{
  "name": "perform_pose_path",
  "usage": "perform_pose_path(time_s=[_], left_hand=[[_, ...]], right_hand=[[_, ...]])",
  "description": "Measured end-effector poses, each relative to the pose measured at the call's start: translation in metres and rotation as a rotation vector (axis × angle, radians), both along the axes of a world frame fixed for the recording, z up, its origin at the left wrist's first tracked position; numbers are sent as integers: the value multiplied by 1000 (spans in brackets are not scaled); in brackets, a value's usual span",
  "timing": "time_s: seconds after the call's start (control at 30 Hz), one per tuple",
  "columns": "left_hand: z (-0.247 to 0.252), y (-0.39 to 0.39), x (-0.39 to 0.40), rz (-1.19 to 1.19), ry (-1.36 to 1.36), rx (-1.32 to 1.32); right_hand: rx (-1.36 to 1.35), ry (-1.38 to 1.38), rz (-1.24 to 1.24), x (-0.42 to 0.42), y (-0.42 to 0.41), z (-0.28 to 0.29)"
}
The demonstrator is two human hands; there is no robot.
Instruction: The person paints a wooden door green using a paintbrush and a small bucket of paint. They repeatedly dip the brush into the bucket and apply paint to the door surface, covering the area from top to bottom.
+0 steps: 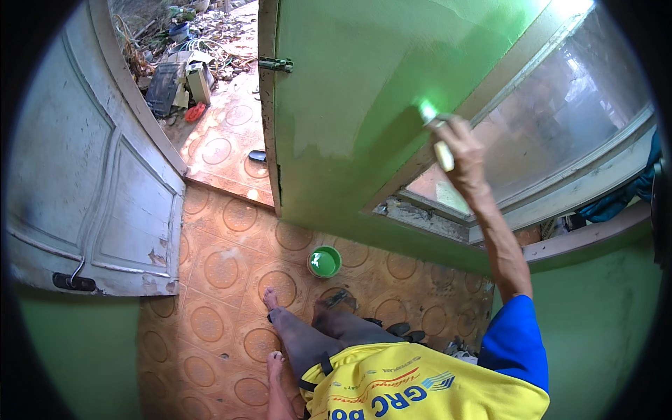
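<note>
A paintbrush (444, 156) with a pale handle is gripped in my right hand (461, 152), raised high beside the window frame. Its bright, overexposed bristles meet the green wall (386, 105), where a darker green area adjoins a lighter, duller one. My left hand (275, 362) hangs low by my left leg, its fingers curled; whether anything is in it cannot be made out. On the tiled floor (220, 270) near the foot of the wall stands a round bucket of green paint (325, 261), apart from both hands.
A worn white panelled door (139, 205) stands ajar at left, with a lever handle (77, 273). Beyond the doorway lie a dark sandal (258, 156) and piled debris (178, 79). The glazed window (556, 105) has a frame along my right arm. Dark footwear (401, 331) lies behind my legs.
</note>
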State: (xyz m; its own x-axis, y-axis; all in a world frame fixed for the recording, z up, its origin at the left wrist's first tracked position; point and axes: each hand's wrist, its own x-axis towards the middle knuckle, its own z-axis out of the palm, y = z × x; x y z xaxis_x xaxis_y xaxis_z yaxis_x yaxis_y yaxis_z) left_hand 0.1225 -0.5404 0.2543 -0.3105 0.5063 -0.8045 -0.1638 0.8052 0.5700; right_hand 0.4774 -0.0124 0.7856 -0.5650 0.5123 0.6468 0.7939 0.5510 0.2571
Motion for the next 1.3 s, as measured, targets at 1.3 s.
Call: perform_pose_path(time_s=[1.3], left_hand=[[18,15,-162,-91,9,-85]], right_hand=[[-517,-208,-111,-125,9,-282]])
